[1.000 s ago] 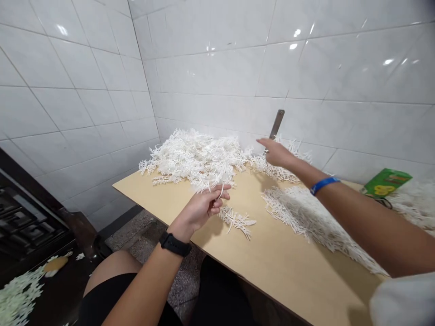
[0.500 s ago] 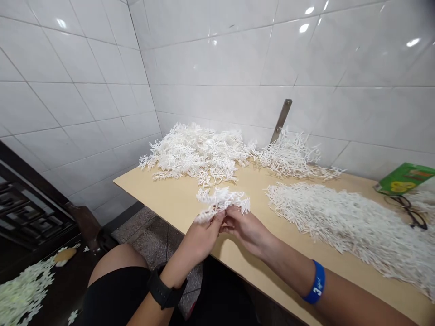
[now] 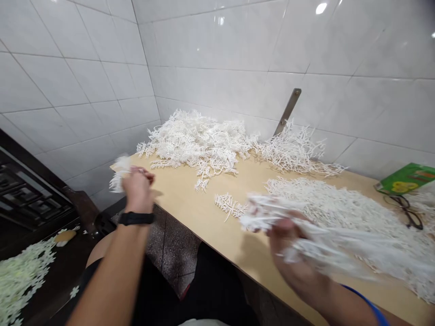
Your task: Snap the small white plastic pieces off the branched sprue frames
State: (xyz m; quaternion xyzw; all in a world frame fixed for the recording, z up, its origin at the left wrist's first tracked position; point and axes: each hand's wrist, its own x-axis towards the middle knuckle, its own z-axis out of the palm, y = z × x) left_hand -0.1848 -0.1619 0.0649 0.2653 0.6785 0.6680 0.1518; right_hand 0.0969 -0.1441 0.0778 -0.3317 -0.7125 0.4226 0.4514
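Note:
My left hand (image 3: 137, 183), with a black band at the wrist, is over the table's left corner, its fingers closed on a small tuft of white sprigs (image 3: 118, 179). On the right, my right hand (image 3: 288, 240) is blurred by motion and closed round a bunch of long white strands (image 3: 326, 240) that trail to the right. Just left of that bunch a short white sprig (image 3: 228, 204) lies on the wooden table (image 3: 190, 203). Behind both hands a large heap of white sprigs (image 3: 200, 140) rests against the wall.
A smaller white heap (image 3: 295, 147) sits below a metal bracket (image 3: 287, 111). A long spread of white pieces (image 3: 360, 213) covers the right side, near a green packet (image 3: 404, 178) and glasses (image 3: 411, 213). Pale flower shapes (image 3: 25, 276) lie on a dark seat at the lower left.
My hands have moved apart, the left one leftward and the right one rightward. Long white strands now show in my right hand. The view has shifted slightly, and a loose sprig shows on the table.

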